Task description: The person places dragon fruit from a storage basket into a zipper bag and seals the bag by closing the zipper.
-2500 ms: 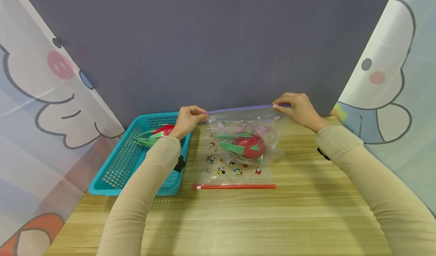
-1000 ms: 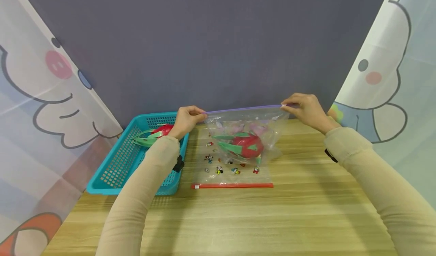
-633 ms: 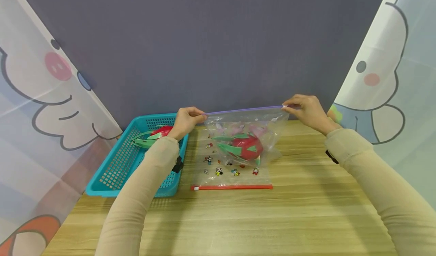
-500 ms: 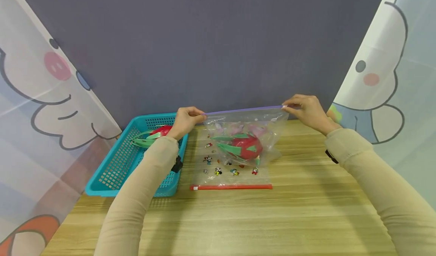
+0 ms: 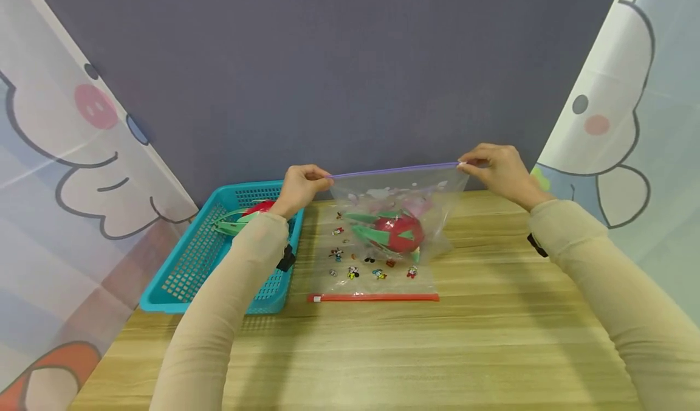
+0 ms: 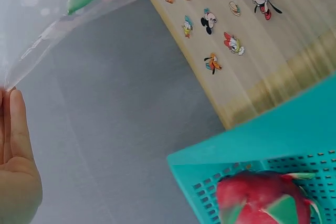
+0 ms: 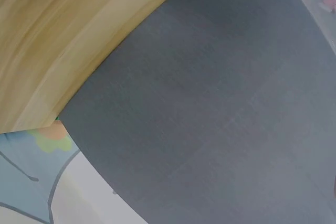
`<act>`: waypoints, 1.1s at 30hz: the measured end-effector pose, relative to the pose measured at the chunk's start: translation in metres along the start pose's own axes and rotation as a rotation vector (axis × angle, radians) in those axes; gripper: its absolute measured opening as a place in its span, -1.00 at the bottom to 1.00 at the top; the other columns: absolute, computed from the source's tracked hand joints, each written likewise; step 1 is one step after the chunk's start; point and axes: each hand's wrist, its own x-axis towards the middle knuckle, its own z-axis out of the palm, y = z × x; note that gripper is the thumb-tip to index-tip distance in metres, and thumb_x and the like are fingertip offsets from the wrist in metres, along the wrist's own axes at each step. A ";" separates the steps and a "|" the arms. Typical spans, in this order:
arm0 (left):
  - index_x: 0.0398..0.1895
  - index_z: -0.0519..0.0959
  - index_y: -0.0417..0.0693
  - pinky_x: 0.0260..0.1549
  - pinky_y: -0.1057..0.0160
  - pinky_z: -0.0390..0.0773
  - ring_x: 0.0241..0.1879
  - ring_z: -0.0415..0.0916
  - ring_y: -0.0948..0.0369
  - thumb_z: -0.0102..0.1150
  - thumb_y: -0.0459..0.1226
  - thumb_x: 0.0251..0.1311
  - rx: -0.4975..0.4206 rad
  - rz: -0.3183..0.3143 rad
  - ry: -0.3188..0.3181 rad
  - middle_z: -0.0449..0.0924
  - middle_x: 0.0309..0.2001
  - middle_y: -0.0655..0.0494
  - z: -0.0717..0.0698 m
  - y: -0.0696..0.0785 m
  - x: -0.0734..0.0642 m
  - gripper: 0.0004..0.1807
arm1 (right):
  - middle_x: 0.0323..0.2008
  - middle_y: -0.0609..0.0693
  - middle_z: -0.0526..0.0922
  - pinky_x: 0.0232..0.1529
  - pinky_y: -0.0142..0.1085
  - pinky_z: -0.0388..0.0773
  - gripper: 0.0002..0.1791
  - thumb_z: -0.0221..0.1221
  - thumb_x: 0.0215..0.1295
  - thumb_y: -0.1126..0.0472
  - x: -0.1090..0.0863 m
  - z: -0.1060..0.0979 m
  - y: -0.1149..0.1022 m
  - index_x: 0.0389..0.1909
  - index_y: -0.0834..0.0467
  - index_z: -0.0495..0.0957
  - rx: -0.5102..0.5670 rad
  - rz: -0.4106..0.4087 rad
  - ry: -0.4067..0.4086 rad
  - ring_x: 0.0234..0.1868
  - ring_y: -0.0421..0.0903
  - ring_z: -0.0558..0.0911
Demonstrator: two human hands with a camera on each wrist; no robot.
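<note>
In the head view, a clear zip bag [image 5: 391,189] with a purple top strip hangs between my hands. Inside lies a red dragon fruit [image 5: 401,233] with green leaf tips. My left hand [image 5: 299,187] pinches the strip's left end. At its right end, my right hand [image 5: 500,171] pinches the small white slider [image 5: 462,163]. Beneath the hanging bag, a second clear zip bag [image 5: 377,286] with cartoon prints and a red strip lies flat on the table. The left wrist view shows my left fingers [image 6: 20,124] at the bag's corner.
At the left stands a turquoise basket [image 5: 175,280] with another dragon fruit [image 5: 259,208] in it, partly hidden by my left forearm. A wooden table [image 5: 383,356] spreads below, with a grey panel [image 5: 350,76] behind it and cartoon curtains [image 5: 618,125] on both sides.
My right hand has moved right along the purple strip with the slider, to the strip's end. Both hands have then risen slightly, lifting the bag's top edge. My left hand keeps its pinch.
</note>
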 end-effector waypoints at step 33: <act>-0.34 0.67 -0.08 -0.31 0.46 0.55 -0.34 0.61 0.31 0.28 -0.27 0.05 -0.049 0.159 0.001 0.69 -0.32 0.10 0.155 0.072 0.051 -0.88 | -0.24 0.43 0.59 -0.49 -0.39 0.22 -0.71 0.12 0.26 0.20 -0.026 -0.107 0.076 -0.24 0.40 0.61 -0.241 0.475 -0.085 -0.57 -0.77 0.10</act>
